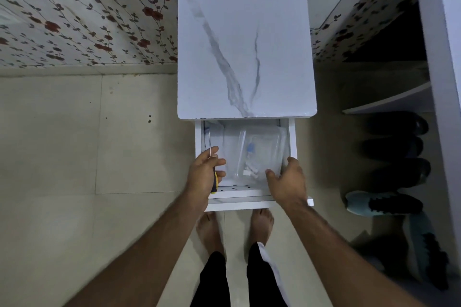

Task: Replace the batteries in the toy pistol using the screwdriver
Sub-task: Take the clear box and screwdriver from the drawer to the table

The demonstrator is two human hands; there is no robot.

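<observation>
The left hand grips the screwdriver, with the fingers curled round its handle. The handle is black with a yellow band and shows below the fingers at the front left corner of the open drawer. The thin metal shaft runs up from the fist, past the thumb, along the drawer's left inner wall; its tip is too small to tell apart. The right hand hangs over the front right part of the drawer with its fingers relaxed and spread, and it holds nothing; the fingertips are at or just above a clear plastic bag, and contact cannot be confirmed. The bag lies flat on the drawer floor and fills most of it. Small parts show through the plastic: one blue piece near the middle and a few white pieces near the front edge. Their kind cannot be made out, and the toy pistol and batteries cannot be identified in this view. The drawer is white and is pulled out from under a white cabinet whose marble-patterned surface carries grey veins. The person's bare feet stand on the tiled floor just below the drawer front. Dark shoes stand in a row at the right.
</observation>
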